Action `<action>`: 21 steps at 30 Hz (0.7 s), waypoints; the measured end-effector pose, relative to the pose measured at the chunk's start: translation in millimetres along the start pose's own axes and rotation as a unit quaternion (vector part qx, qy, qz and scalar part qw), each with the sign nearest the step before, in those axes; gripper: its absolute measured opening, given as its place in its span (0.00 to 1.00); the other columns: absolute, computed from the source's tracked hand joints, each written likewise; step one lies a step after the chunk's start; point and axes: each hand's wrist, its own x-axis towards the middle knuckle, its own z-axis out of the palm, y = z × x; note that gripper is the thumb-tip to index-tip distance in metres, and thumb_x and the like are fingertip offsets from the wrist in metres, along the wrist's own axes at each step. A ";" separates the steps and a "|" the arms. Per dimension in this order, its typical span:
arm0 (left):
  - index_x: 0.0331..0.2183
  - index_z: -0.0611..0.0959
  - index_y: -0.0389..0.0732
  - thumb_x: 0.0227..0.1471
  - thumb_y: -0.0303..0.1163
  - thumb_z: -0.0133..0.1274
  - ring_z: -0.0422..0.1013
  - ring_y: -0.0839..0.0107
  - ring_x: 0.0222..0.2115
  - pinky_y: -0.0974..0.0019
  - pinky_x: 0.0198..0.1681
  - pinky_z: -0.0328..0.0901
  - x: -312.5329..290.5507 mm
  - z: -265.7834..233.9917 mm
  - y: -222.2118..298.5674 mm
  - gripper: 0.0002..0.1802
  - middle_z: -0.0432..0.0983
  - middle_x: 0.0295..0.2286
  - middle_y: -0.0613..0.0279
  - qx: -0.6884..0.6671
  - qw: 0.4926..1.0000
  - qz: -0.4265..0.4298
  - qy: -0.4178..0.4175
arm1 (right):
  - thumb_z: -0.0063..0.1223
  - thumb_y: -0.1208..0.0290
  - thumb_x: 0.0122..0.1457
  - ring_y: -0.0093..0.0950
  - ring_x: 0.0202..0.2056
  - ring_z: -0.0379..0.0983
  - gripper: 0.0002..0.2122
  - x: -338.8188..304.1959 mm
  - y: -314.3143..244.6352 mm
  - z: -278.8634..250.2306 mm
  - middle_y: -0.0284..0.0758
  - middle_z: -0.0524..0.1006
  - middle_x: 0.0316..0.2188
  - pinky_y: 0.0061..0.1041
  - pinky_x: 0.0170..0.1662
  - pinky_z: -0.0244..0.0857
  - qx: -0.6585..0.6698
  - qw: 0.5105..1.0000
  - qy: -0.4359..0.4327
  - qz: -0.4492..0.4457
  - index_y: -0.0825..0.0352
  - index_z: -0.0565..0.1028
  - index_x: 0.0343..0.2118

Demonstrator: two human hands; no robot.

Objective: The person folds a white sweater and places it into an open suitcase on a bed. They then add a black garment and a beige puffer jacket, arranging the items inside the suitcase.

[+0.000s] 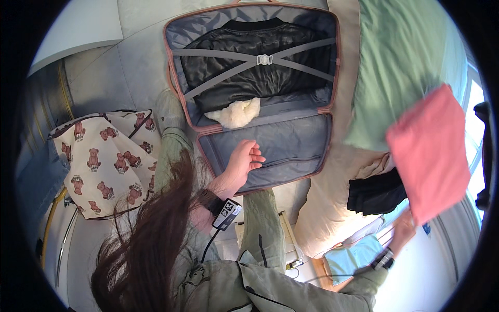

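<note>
Left hand [243, 163]: grip released, over suitcase [293, 138]'s near-left corner | right hand [405, 227]: grip grasping pink cloth [432, 153]'s near edge | buckled straps [215, 53] keep black jacket [265, 78] flat

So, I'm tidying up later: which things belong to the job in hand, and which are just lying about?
Seemingly in use: suitcase, black jacket strapped inside, pink cloth in the right hand.

Apparently just lying about: teddy-print fabric, black cloth, green bedding.
</note>
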 end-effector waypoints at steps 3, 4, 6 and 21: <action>0.33 0.72 0.44 0.56 0.41 0.47 0.73 0.71 0.25 0.69 0.28 0.65 -3.6 -13.3 7.5 0.11 0.70 0.26 0.66 -0.002 1.000 -0.002 0.008 | 0.45 0.64 0.60 0.33 0.35 0.71 0.11 -11.3 162.8 68.2 0.40 0.76 0.32 0.31 0.42 0.66 0.001 0.988 -0.040 0.149 0.67 0.73 0.29; 0.33 0.73 0.44 0.56 0.40 0.47 0.73 0.71 0.25 0.69 0.27 0.65 -5.1 -18.2 9.3 0.10 0.70 0.26 0.67 -0.001 1.000 -0.006 0.011 | 0.45 0.64 0.60 0.32 0.34 0.71 0.09 -20.7 210.2 100.2 0.37 0.75 0.30 0.29 0.38 0.64 0.010 0.972 -0.093 0.213 0.65 0.72 0.30; 0.32 0.73 0.45 0.56 0.39 0.47 0.73 0.70 0.26 0.68 0.29 0.65 -8.0 -31.9 16.8 0.08 0.71 0.26 0.67 0.020 0.999 -0.013 0.031 | 0.45 0.71 0.60 0.34 0.35 0.72 0.06 -30.7 303.6 171.9 0.44 0.76 0.36 0.29 0.38 0.65 0.162 0.910 -0.208 0.321 0.65 0.71 0.36; 0.32 0.72 0.43 0.58 0.33 0.44 0.71 0.71 0.28 0.67 0.34 0.65 -27.8 -74.7 94.1 0.05 0.70 0.26 0.66 0.053 0.997 0.017 0.049 | 0.60 0.65 0.54 0.35 0.50 0.67 0.19 65.9 631.0 347.6 0.35 0.74 0.48 0.37 0.58 0.57 0.097 0.894 -0.025 0.436 0.63 0.72 0.48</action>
